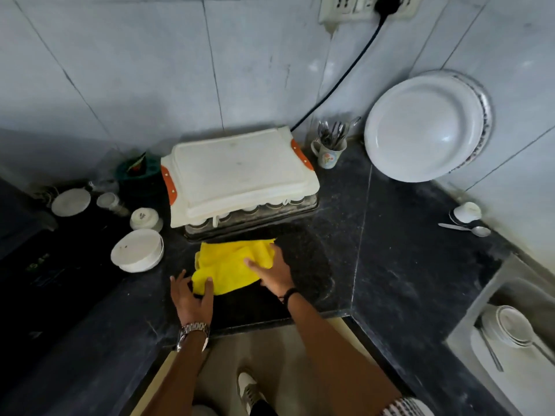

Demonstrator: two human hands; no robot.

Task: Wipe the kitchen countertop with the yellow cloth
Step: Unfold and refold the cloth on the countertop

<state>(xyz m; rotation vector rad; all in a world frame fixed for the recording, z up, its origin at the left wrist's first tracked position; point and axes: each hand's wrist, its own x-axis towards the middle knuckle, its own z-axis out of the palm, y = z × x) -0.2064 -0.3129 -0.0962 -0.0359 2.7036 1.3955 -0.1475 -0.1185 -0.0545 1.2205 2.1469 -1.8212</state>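
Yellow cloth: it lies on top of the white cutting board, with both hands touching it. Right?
Not quite. In the head view the yellow cloth lies on the dark countertop, in front of the white cutting board, not on top of it. Both hands do touch it: the right hand on its right side, the left hand at its near left corner.

At the centre of the frame the cloth (234, 265) lies on the countertop (390, 235), just in front of a board (240, 172) resting on a tray (255, 219). The left hand (192, 295) touches the cloth's lower left edge; the right hand (273, 271) rests on its right side. Left of the cloth sits a bowl (137, 250) — right of the board, a mug (329, 151) with spoons in it, then plates (420, 127) leaning on the wall. A sink (495, 283) lies at lower right.
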